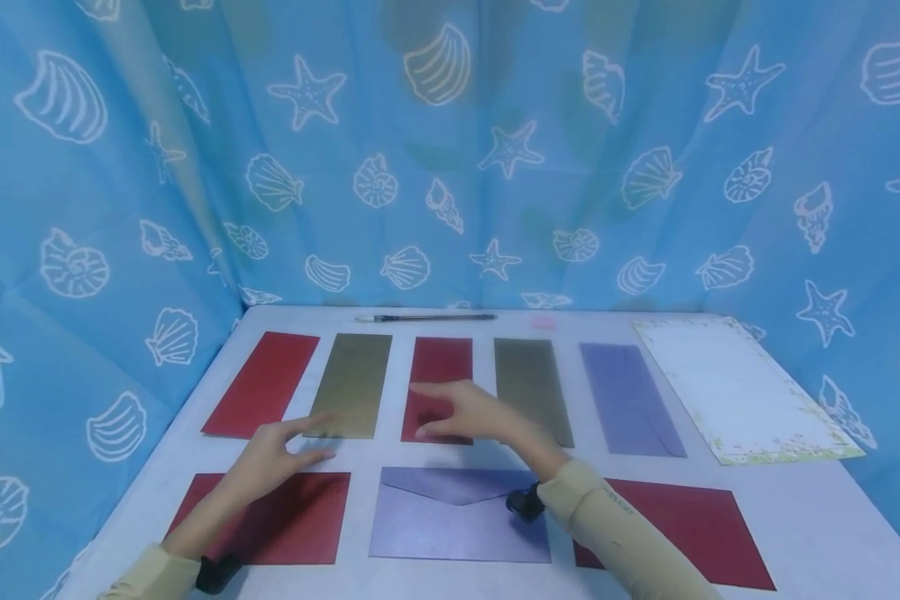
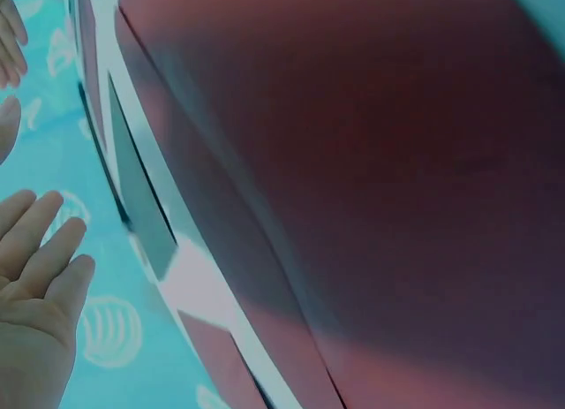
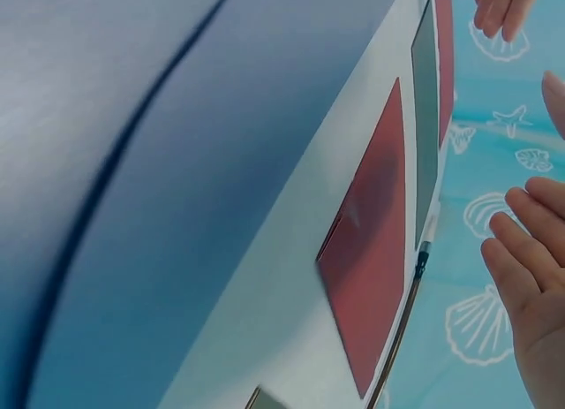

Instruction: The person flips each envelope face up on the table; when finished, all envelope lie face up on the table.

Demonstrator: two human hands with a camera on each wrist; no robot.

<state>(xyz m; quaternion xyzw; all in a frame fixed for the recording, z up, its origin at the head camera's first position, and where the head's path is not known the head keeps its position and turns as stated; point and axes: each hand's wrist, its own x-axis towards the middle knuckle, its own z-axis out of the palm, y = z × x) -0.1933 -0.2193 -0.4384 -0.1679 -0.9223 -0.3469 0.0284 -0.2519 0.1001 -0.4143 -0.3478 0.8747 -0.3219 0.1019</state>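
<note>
Both hands hover over the table with nothing in them. In the head view the left hand (image 1: 266, 458) is above a red envelope (image 1: 307, 521) at the front left, its fingers extended toward a gold envelope (image 1: 352, 383). The right hand (image 1: 468, 410) overlaps a red envelope (image 1: 441, 358) in the middle of the back row, hiding part of it; its fingers are extended to the left. Below it lies a lavender envelope (image 1: 450, 521), its pointed flap showing. The left wrist view shows the left hand's fingers (image 2: 44, 250) straight; in the right wrist view the right fingers (image 3: 525, 250) are straight too.
At the back left lies a red envelope (image 1: 262, 383); right of centre are a gold envelope (image 1: 528, 379) and a lavender one (image 1: 630, 400). Another red envelope (image 1: 690, 525) lies beneath the right forearm. A brush (image 1: 435, 317), a pink slip (image 1: 543, 322) and a floral-bordered sheet (image 1: 742, 387) lie farther back.
</note>
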